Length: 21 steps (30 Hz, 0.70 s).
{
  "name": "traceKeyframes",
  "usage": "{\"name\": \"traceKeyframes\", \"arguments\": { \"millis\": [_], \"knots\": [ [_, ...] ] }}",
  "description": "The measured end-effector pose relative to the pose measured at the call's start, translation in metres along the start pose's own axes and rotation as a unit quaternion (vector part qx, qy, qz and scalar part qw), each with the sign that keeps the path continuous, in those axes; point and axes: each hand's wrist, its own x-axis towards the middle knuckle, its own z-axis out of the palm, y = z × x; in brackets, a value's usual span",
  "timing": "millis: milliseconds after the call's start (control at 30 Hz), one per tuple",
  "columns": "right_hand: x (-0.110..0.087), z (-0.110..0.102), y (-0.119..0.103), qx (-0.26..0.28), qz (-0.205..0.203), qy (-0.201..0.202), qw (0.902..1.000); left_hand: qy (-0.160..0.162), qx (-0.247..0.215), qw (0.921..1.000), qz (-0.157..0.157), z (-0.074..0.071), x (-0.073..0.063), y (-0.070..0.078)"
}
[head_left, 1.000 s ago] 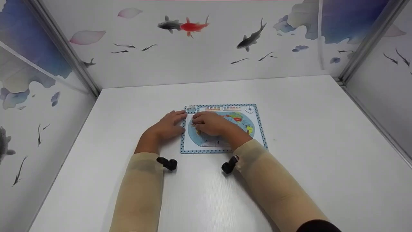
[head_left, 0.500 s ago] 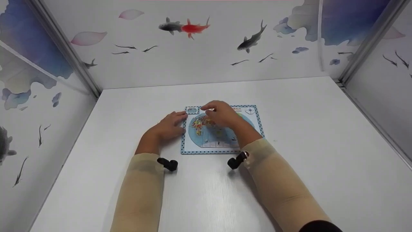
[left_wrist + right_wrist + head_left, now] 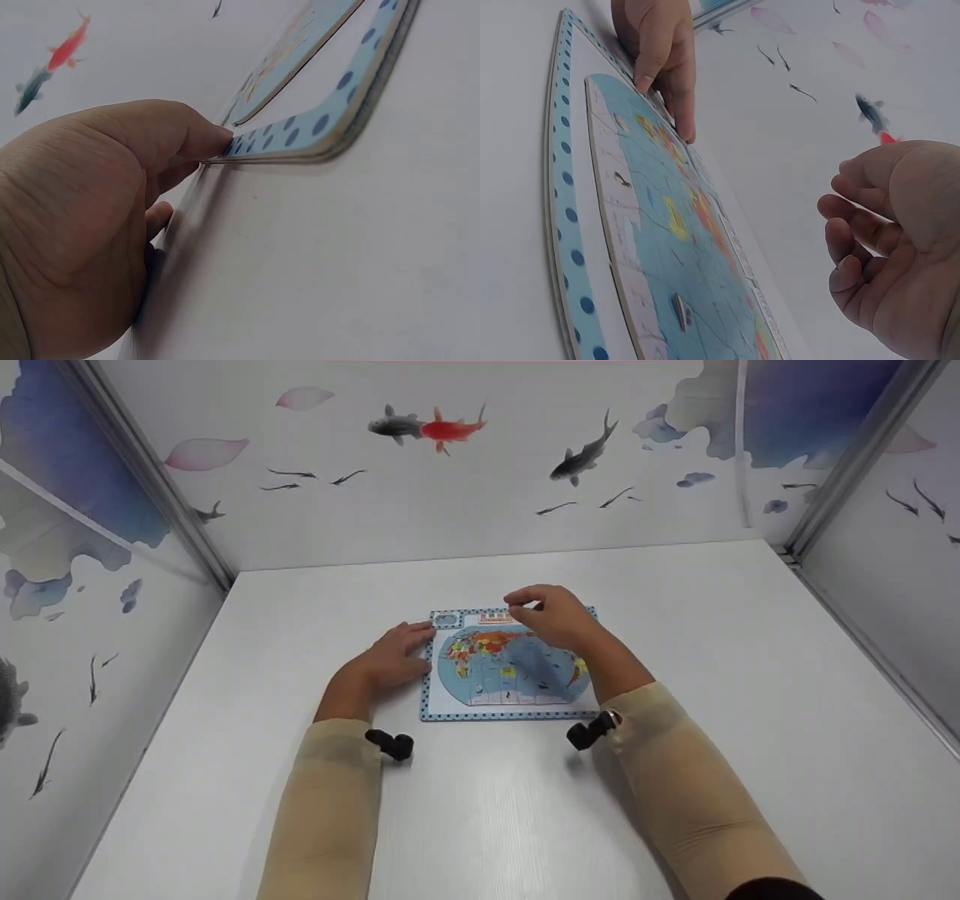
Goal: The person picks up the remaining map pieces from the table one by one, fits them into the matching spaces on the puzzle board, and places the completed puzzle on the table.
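Observation:
A world-map jigsaw board (image 3: pixel 517 715) with a blue dotted border lies flat on the white table. Its blue oval map (image 3: pixel 480 671) is made up of fitted pieces with coloured lands. At the board's left edge rests my left hand (image 3: pixel 391 656), fingers extended along the border. In the left wrist view the thumb (image 3: pixel 206 139) touches the dotted edge. My right hand (image 3: pixel 559 615) hovers over the board's upper right part, hiding some of it. The right wrist view shows that hand's fingers (image 3: pixel 855 232) loosely bent, with nothing between them.
Around the white table (image 3: pixel 697 622) stand panels printed with fish and petals, such as the back panel (image 3: pixel 300 525). Grey metal posts (image 3: pixel 180 510) mark the corners. A small black device (image 3: pixel 394 744) sits at each sleeve cuff.
My right hand has lifted off the left part of the map and moved right and away from me, uncovering the left and middle map. The left hand has stayed in place.

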Motion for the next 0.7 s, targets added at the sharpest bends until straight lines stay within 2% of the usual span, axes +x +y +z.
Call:
{"name": "traceKeyframes", "arguments": {
  "millis": [300,700],
  "knots": [
    [-0.018,-0.036,0.014,-0.026,0.033,0.040,0.9983,0.002,0.000,0.9999,-0.010,0.000,0.001,0.000],
    [-0.032,-0.067,0.034,-0.027,0.054,0.054,0.9967,-0.004,0.010,0.9999,-0.005,0.000,0.003,0.000]
  ]
}}
